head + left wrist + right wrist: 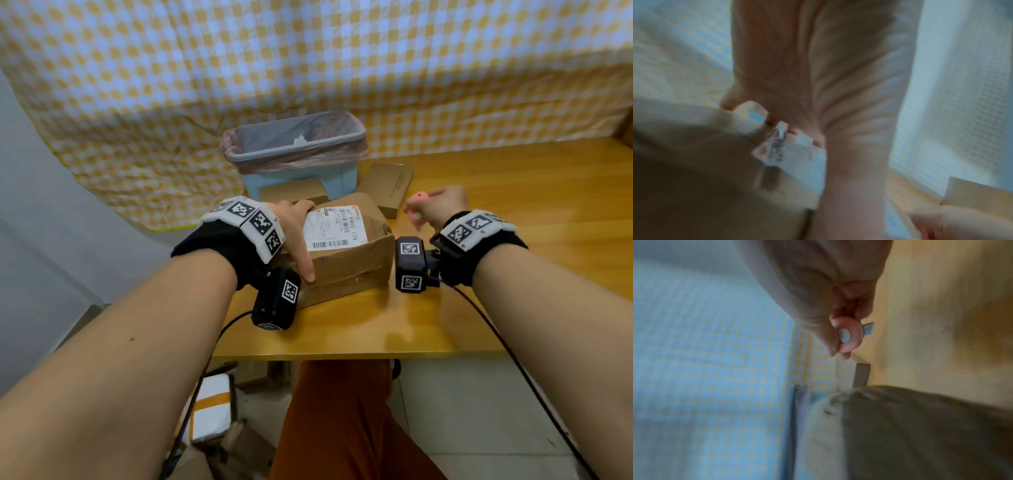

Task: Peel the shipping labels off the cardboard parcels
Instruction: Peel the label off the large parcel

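Gripping the near-left end of the cardboard parcel (346, 246), our left hand (296, 236) had its fingers spread over the top and its thumb down the near face, right beside the white shipping label (334, 228), which lay flat on the parcel's top. That parcel sat near the table's (513, 274) left edge, close to the front edge. Behind it a flat box (293, 192) touched the foot of the blue bin (294, 150), and another flat parcel (387, 188) lay just to the right of the bin.

Our right hand (436, 209) hovered apart from the big parcel, to its right, fingers curled round a small pink tool (418, 205). Our right wrist view alone showed the tool's round pink end with a pale centre (846, 337); our left wrist view, blurred, showed fingertips (772, 121) on the label's edge (797, 155).

Bare tabletop stretched right of the hand to the far right edge.
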